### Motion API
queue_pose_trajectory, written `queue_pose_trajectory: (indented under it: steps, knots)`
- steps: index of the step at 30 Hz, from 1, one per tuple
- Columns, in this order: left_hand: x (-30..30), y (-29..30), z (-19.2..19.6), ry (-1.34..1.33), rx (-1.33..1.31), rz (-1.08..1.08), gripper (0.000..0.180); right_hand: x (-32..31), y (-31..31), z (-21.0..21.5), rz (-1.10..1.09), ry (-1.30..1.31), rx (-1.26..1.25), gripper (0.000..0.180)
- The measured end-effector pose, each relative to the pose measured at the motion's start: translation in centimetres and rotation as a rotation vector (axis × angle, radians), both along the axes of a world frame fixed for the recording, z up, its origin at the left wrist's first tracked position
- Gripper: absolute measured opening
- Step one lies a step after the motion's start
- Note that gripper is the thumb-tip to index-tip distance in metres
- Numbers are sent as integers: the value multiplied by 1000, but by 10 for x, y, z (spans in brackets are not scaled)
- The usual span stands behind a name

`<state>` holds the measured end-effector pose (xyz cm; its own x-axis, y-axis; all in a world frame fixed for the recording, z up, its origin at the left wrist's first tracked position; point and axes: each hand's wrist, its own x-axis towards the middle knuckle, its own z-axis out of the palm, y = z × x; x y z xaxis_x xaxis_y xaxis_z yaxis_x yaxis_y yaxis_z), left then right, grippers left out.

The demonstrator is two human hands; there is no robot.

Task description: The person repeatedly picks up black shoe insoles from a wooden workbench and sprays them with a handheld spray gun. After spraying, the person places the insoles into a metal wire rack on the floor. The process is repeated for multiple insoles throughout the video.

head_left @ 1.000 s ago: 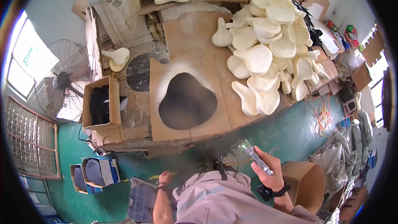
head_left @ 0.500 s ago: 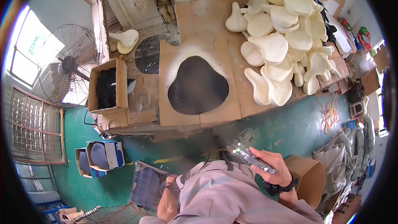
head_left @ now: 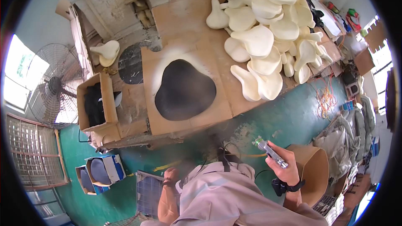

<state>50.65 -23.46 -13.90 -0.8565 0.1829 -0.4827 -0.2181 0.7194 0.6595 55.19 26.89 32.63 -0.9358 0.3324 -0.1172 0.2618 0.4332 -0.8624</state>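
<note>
In my right hand (head_left: 285, 163) is a silver spray gun (head_left: 272, 154) with a green ring near its tip. The fingers are closed around it, and it points away from me, out in front of the table's near edge. My left hand (head_left: 171, 174) is low at my left side, beside a grid-fronted panel (head_left: 150, 192); its fingers are too foreshortened to read. A black, rounded three-lobed sheet (head_left: 185, 90) lies flat on brown cardboard (head_left: 222, 113) on the table, with a whitish haze on the cardboard around its upper edge. Neither hand touches it.
Cream foam bicycle saddles (head_left: 259, 42) are heaped on the table's right. An open carton (head_left: 109, 100) with black pieces stands at its left end, near a large fan (head_left: 54, 86). Boxes of dark pads (head_left: 100, 171) sit on the green floor; another carton (head_left: 316, 175) is by my right arm.
The view has turned, so the table now appears tilted and farther left. My right hand, still holding the spray gun, has shifted slightly right and up in view. The black sheet stays on the cardboard.
</note>
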Motion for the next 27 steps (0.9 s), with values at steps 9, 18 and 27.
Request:
queue_pose_trajectory:
  steps: [9,18,27]
  knots:
    - [5,-15,3,170,-51,-99,19,-44,-6,-2,2,141,-9,47]
    - [36,-36,-25,-69,131,14,19,-87,-20,7,244,161,50,52]
    - [31,-32,-27,-491,347,741,51,-82,-25,-8,263,171,-6,46]
